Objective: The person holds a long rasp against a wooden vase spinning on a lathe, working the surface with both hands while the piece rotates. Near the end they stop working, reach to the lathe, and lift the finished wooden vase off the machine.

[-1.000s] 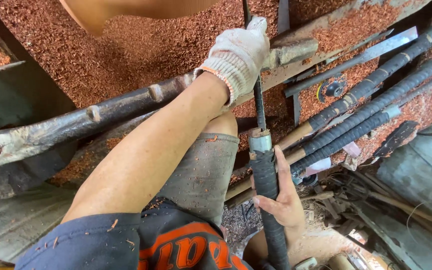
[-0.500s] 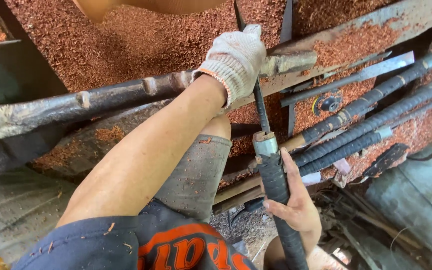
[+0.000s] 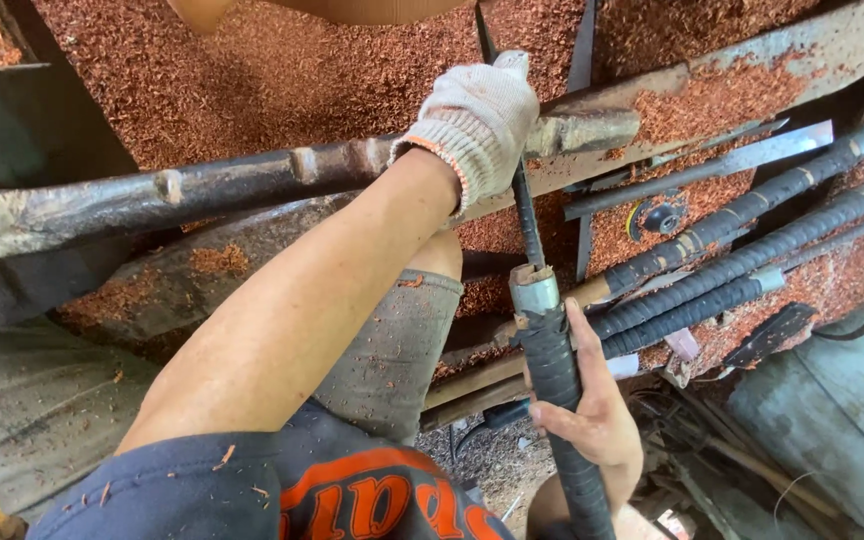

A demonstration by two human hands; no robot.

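Left hand (image 3: 477, 120), gloved, closed round the tool shaft (image 3: 524, 215) against the rusty bar (image 3: 202, 190). Right hand (image 3: 592, 410), bare, clamped on the wrapped handle (image 3: 557, 380) below. More wrapped tools (image 3: 752, 250) lie right, on red shavings (image 3: 252, 70).

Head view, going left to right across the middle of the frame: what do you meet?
Long dark bar → gloved left hand resting on it → taped tool handle gripped by the bare right hand → round black-and-yellow part → row of taped handles lying on reddish shavings.
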